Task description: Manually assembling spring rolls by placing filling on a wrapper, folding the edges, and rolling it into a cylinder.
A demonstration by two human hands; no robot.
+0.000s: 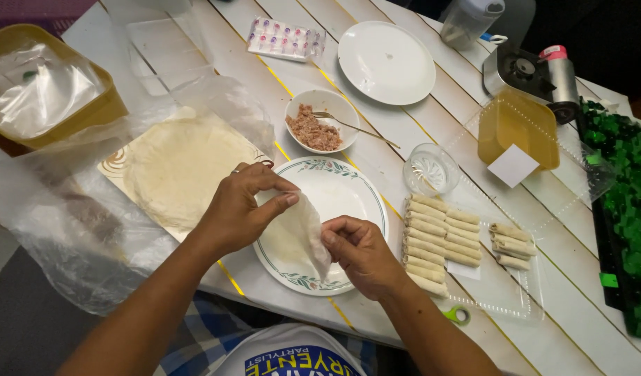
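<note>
Both hands' fingers (287,200) pinch one thin wrapper (301,233), hanging between them over plate (362,188).

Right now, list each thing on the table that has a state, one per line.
Thin wrapper: pinched in both hands, lifted off the rimmed plate.
Left hand: gripping.
Right hand: gripping.
Filling bowl: partly full, fork inside.
White plate: bare.
Rolls: rolled shut, in rows.
Wrapper stack: flat, uncovered.

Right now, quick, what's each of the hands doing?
Left hand: closed, pinching the top edge of a thin wrapper.
Right hand: closed, pinching the same wrapper's right edge above the plate.
</note>
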